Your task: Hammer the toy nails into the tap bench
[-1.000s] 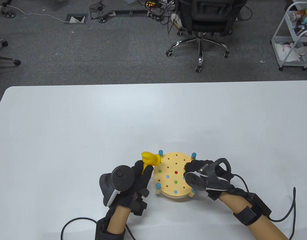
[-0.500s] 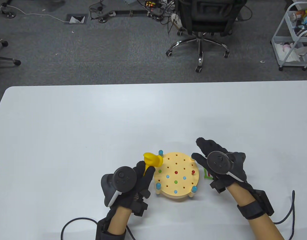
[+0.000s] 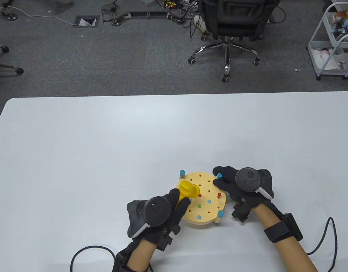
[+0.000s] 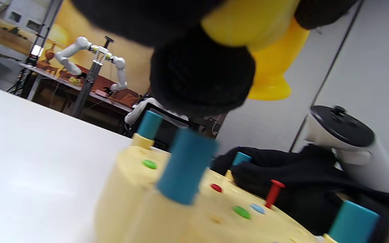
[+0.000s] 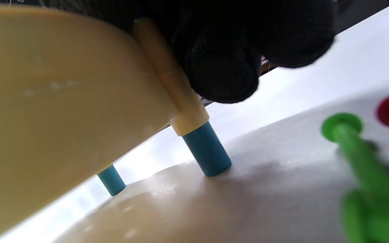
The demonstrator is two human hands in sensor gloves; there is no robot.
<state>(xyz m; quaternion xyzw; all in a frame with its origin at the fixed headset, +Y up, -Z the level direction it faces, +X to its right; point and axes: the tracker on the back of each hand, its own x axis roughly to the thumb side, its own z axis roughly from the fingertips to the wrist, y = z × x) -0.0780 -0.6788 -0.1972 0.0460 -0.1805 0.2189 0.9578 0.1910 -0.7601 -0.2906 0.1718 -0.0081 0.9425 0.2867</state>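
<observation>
While the left hand (image 3: 162, 211) grips the yellow hammer (image 3: 188, 190) over the bench's (image 3: 213, 211) left edge, the upright red nail (image 3: 219, 195) stands to its right. The right hand (image 3: 239, 184) seems to clasp the bench's far-right post, fingers curled.

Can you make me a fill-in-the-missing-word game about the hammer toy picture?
1. The left hand holds a toy hammer coloured ____.
2. The right hand rests on the round yellow tap bench beside a ____ corner post.
3. The one nail standing tall is ____.

Missing words: yellow; blue; red
</observation>
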